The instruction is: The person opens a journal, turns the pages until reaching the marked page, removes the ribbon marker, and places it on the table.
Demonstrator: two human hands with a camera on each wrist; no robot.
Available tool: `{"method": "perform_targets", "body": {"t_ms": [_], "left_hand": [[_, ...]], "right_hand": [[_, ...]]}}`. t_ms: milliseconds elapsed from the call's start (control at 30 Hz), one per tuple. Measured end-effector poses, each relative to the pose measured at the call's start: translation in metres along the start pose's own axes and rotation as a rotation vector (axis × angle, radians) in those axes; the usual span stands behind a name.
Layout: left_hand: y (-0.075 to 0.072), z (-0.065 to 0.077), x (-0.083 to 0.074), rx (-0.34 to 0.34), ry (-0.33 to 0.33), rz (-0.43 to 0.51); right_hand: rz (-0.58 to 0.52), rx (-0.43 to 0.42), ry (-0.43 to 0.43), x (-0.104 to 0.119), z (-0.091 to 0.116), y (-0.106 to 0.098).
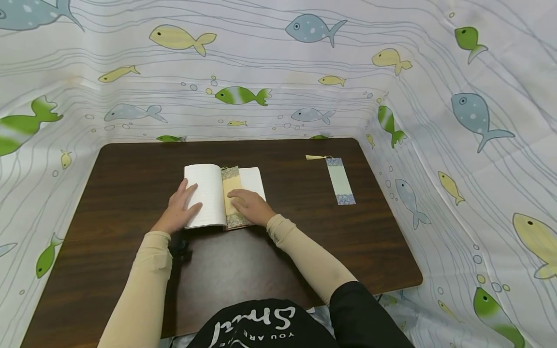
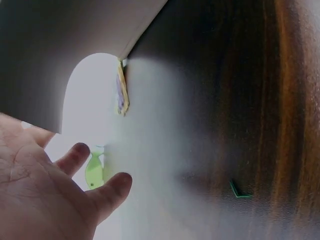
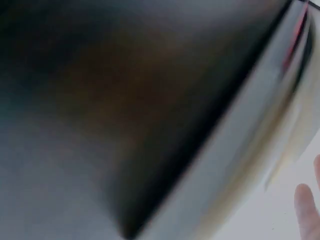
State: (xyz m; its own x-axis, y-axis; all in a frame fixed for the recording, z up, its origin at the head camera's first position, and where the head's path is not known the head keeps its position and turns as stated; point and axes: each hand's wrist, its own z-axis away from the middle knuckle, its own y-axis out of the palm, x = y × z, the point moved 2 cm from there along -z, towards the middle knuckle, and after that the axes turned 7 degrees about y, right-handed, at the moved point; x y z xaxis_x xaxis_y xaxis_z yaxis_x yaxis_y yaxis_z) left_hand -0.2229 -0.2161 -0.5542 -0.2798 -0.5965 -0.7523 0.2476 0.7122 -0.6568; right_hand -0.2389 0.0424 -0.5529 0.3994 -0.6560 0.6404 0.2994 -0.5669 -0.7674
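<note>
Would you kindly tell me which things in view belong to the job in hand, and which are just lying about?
Apparently in the job:
open notebook, with the left hand at its left page
yellow bookmark, lying in the notebook under the right hand

Apparently just lying about:
pale green bookmark with a tassel, untouched on the table

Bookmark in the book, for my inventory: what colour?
The bookmark is yellow with greyish patterned ends, clearest in the head view.
</note>
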Motion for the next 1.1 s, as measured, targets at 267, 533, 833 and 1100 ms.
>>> {"method": "perform_targets", "body": {"t_ms": [267, 533, 833, 1100], "left_hand": [[0.002, 0.0, -0.003, -0.006, -0.003, -0.014], [0.002, 0.001, -0.002, 0.015, -0.033, -0.027], [0.004, 0.004, -0.002, 0.016, -0.044, -0.036], [0.005, -0.002, -0.003, 0.031, -0.02, -0.051]], "right_hand": [[-0.044, -0.043, 0.27, -0.018, -0.003, 0.009], [-0.107, 0.003, 0.325, -0.012, -0.01, 0.018], [-0.205, -0.066, 0.384, -0.019, -0.006, 0.016], [-0.232, -0.091, 0.464, -0.06, 0.01, -0.012]]}}
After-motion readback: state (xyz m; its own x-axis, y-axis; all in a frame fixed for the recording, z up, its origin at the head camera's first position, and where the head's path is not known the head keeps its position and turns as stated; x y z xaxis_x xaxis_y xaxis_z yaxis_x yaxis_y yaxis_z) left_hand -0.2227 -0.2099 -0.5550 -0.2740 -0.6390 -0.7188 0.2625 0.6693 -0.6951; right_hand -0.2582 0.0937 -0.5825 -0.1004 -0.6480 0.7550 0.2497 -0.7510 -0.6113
